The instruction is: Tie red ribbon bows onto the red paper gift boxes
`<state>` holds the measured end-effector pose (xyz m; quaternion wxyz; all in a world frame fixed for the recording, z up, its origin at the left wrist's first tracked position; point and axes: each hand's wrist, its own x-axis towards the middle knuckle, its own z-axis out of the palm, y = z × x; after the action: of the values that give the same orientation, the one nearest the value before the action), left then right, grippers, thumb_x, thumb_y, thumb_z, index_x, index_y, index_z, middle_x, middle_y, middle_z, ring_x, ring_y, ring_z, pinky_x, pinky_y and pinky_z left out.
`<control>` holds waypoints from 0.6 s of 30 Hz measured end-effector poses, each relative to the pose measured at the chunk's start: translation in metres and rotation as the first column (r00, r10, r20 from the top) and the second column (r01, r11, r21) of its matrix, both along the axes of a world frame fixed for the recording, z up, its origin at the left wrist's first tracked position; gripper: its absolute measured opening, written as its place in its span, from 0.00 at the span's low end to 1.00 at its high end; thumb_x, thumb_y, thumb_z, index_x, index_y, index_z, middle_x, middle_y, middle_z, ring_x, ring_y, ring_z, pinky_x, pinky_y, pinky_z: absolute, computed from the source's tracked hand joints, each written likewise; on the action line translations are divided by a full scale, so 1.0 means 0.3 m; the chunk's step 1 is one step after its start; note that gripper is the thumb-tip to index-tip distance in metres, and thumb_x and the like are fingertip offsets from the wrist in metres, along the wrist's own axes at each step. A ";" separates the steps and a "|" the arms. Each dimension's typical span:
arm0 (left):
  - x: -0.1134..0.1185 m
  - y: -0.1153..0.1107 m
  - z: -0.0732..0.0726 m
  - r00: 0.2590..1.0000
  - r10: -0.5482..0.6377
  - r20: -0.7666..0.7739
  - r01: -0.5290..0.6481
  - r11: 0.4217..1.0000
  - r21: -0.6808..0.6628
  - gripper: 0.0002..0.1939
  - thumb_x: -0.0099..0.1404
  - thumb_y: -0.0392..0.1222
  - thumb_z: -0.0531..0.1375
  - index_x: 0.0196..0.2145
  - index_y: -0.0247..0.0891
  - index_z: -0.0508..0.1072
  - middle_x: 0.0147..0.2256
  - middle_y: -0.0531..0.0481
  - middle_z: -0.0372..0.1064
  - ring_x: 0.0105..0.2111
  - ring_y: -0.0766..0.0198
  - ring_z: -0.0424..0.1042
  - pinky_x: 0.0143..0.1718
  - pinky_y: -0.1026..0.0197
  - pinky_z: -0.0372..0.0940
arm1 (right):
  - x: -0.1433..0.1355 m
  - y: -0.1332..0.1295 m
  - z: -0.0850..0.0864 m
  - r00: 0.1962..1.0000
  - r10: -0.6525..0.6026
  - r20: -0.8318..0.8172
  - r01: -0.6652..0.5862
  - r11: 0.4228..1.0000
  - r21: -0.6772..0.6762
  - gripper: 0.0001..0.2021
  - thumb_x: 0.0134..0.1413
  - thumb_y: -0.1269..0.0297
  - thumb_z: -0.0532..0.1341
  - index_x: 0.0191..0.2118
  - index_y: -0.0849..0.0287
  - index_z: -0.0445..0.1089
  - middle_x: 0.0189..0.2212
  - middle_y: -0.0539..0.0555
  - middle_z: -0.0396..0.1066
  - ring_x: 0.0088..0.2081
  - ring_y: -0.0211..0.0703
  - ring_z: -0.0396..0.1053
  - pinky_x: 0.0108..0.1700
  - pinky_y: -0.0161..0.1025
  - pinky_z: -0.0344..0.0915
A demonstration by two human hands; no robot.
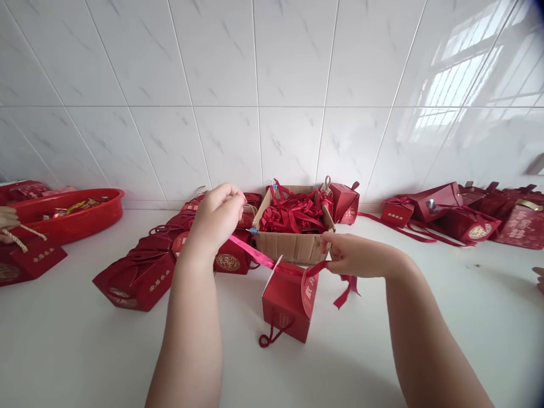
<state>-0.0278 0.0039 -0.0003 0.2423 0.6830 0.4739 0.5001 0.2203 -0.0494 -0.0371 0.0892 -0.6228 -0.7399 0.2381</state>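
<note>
A small red gift box point(284, 300) stands a little tilted on the white table, a dark red cord handle point(274, 334) hanging down its near side. A red ribbon point(255, 251) runs across the top of this box and stretches out to both sides. My left hand point(223, 212) pinches one end of it, raised to the left of the box. On the right, my right hand point(346, 255) has its fingers closed on the other part, and a loose tail dangles below it.
Behind the gift box is a cardboard box point(291, 249) full of red ribbons. Several red boxes point(140, 277) sit to the left, more red boxes point(437, 212) to the right. A red basin point(85, 218) with sweets is at far left, near another person's hand point(7, 218). Tiled wall behind.
</note>
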 end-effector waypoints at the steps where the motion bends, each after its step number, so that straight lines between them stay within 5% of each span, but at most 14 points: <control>1: -0.006 -0.004 0.004 1.000 0.002 -0.017 -0.002 1.000 -0.001 0.04 0.55 0.36 0.52 0.24 0.39 0.63 0.19 0.57 0.57 0.18 0.71 0.55 0.19 0.68 0.49 | 0.015 -0.005 0.006 0.999 -0.022 -0.028 0.022 1.000 -0.002 0.12 0.47 0.61 0.59 0.40 0.53 0.64 0.23 0.46 0.61 0.22 0.35 0.56 0.21 0.33 0.52; 7: -0.027 -0.049 0.031 0.999 0.013 0.048 -0.018 0.994 0.105 0.02 0.58 0.38 0.56 0.28 0.39 0.68 0.20 0.56 0.64 0.19 0.70 0.63 0.20 0.67 0.57 | 0.070 -0.045 0.040 0.990 -0.081 -0.112 0.091 0.991 0.094 0.19 0.49 0.47 0.61 0.42 0.54 0.70 0.23 0.49 0.64 0.23 0.36 0.60 0.23 0.34 0.55; 10: -0.024 -0.058 0.031 0.988 0.001 0.155 -0.034 0.977 0.211 0.02 0.59 0.36 0.57 0.29 0.38 0.69 0.21 0.55 0.66 0.21 0.69 0.67 0.23 0.67 0.61 | 0.091 -0.060 0.052 0.952 0.016 -0.304 0.000 0.999 0.050 0.18 0.51 0.47 0.61 0.42 0.54 0.70 0.19 0.46 0.60 0.20 0.34 0.56 0.23 0.33 0.55; 12: -0.019 -0.063 0.031 0.975 -0.019 0.222 -0.045 0.959 0.281 0.02 0.59 0.34 0.57 0.29 0.37 0.69 0.23 0.54 0.68 0.24 0.69 0.68 0.26 0.68 0.63 | 0.098 -0.062 0.054 0.827 0.122 -0.548 -0.097 0.992 0.075 0.18 0.51 0.53 0.63 0.45 0.54 0.67 0.20 0.45 0.61 0.21 0.33 0.57 0.25 0.33 0.57; 14: -0.013 -0.068 0.034 0.959 -0.020 0.283 -0.089 0.925 0.369 0.02 0.59 0.33 0.58 0.29 0.36 0.70 0.25 0.53 0.68 0.26 0.71 0.68 0.26 0.70 0.62 | 0.091 -0.054 0.051 0.618 0.199 -0.761 -0.124 0.980 0.156 0.16 0.51 0.60 0.66 0.46 0.55 0.66 0.22 0.46 0.64 0.25 0.34 0.62 0.29 0.34 0.61; 18: 0.000 -0.079 0.044 0.928 -0.064 0.366 -0.131 0.864 0.485 0.04 0.56 0.30 0.59 0.28 0.36 0.71 0.24 0.56 0.64 0.22 0.74 0.63 0.20 0.72 0.58 | 0.050 -0.022 0.035 0.324 0.145 -0.935 -0.103 0.988 0.118 0.10 0.52 0.64 0.65 0.42 0.57 0.72 0.28 0.49 0.68 0.27 0.33 0.65 0.31 0.32 0.64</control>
<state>-0.0278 -0.0199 0.0128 0.1324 0.6071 0.2852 0.7297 0.2353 -0.0561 -0.0265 0.4924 -0.3114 -0.6023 0.5458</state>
